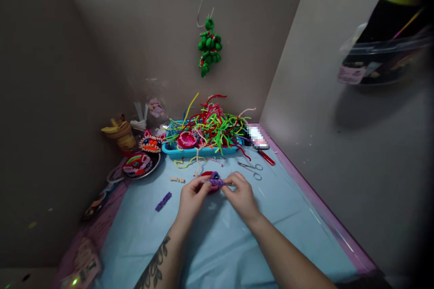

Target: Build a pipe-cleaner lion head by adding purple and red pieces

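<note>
My left hand (190, 198) and my right hand (241, 195) meet over a light blue cloth (217, 244). Both pinch a small purple and red pipe-cleaner piece (213, 181) between their fingertips, the left from its left side, the right from its right side. The fingers of both hands are closed on it. A short purple pipe-cleaner coil (163, 201) lies on the cloth to the left of my left hand. Beyond my right hand, small scissors (251, 170) rest on the cloth.
A blue tray (190, 150) heaped with several coloured pipe cleaners stands at the back. Finished pipe-cleaner figures and a plate (137, 165) sit at the back left. A green pipe-cleaner ornament (209, 47) hangs on the brown cardboard wall. A red-handled tool (267, 158) lies by the right wall.
</note>
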{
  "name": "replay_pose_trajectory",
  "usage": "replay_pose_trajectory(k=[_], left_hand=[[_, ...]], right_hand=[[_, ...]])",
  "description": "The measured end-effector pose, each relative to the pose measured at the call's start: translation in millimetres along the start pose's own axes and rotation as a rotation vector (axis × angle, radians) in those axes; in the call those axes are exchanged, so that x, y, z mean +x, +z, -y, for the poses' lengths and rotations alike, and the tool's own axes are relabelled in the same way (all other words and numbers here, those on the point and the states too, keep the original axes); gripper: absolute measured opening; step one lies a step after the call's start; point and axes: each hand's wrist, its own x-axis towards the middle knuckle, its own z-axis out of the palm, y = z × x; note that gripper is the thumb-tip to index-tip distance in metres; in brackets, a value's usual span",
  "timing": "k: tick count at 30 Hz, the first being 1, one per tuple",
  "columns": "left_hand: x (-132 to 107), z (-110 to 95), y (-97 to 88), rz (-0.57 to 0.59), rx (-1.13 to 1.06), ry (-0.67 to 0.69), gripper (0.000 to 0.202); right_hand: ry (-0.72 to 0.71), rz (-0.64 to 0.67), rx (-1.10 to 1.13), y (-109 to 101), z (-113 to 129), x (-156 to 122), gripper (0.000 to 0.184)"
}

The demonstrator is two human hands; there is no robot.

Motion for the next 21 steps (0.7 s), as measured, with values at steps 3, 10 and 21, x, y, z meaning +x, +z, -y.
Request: replay_pose_trajectory(k=[3,10,21], left_hand=[[0.8,2.3,-0.1,0.001,0.012,0.005,0.026],[-1.0,1.2,2.8,-0.065,-0.081,0.029,0.031],[0.2,-1.9,-2.5,-0.018,-0.148,0.043,0.035]], right_hand=[[-0.035,0.0,-0.072,0.8,-1.9,-1.4,0.014],[-0.104,0.045,-0.302,2.5,2.8,-4.2,0.017],[0.067,0.314,0.013,-7.2,2.6,3.4,0.019]])
